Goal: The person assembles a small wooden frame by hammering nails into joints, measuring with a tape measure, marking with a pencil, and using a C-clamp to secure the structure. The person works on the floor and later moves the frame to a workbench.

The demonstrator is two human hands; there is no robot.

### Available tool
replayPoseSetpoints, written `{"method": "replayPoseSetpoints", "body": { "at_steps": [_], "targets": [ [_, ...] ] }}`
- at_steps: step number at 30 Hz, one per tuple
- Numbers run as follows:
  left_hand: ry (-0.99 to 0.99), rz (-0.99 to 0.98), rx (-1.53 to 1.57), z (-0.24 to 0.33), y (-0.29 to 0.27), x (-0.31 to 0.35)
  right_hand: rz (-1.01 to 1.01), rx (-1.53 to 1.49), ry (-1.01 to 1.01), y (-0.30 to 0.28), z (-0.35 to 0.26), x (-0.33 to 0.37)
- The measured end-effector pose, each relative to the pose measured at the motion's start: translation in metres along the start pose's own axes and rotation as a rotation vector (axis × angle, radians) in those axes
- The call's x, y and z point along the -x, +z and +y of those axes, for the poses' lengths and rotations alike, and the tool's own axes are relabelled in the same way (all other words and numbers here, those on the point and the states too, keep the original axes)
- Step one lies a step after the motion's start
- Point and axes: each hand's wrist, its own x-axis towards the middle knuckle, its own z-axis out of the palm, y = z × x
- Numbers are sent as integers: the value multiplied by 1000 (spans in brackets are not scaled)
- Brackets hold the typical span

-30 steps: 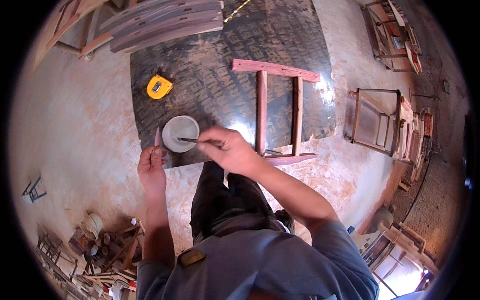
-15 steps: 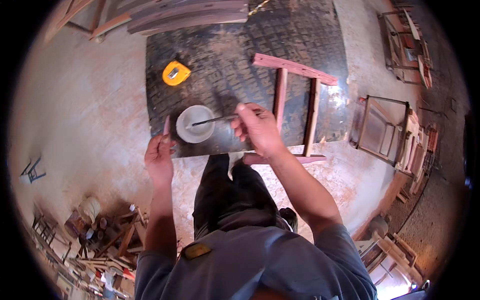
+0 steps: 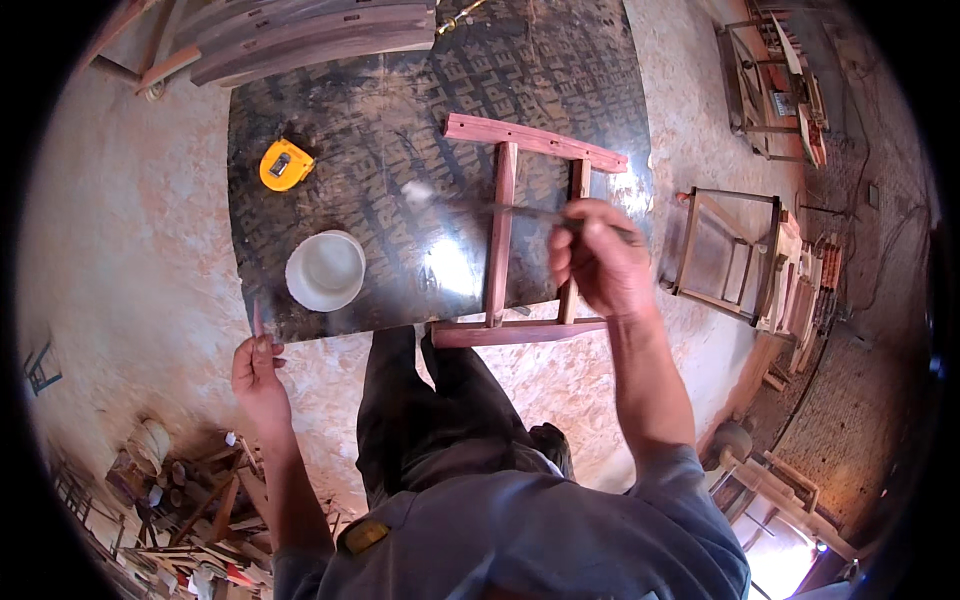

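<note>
My left hand (image 3: 262, 378) pinches a thin, pinkish wooden piece (image 3: 258, 318) at the near left corner of the dark worktable (image 3: 390, 130). A thin dark stick (image 3: 535, 212), blurred by motion, is gripped in my right hand (image 3: 605, 262). Its far end carries a whitish blob (image 3: 417, 191) and points left over the table. The white bowl (image 3: 326, 271) stands near the front edge, with pale stuff inside. Under my right hand lies a reddish wooden frame (image 3: 502, 240) of two curved rails and two crosspieces; its near rail overhangs the table edge.
A yellow tape measure (image 3: 286, 165) lies at the left of the table. Long dark wooden boards (image 3: 320, 35) are stacked at the far left. Wooden frames (image 3: 735, 250) stand on the floor to the right; scrap wood (image 3: 200, 500) is heaped at the lower left.
My right hand has lifted the stick out of the bowl and moved right, over the wooden frame. The view has shifted; my left hand still holds the small wooden piece.
</note>
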Motion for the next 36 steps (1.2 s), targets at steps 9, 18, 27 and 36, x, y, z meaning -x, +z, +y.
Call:
{"method": "replayPoseSetpoints", "body": {
  "at_steps": [9,18,27,36],
  "targets": [
    [-396,-616,23,-12,69,83,84,556,-184,-49,-3,-58],
    [-608,-854,339,-55,155,137,67,589,-124,-57,0,-94],
    [-744,-722,578,-64,181,153,20,666,-170,-30,10,-105],
    [-800,-612,637,-62,204,163,-84,968,-383,-37,17,-97]
  ]
}}
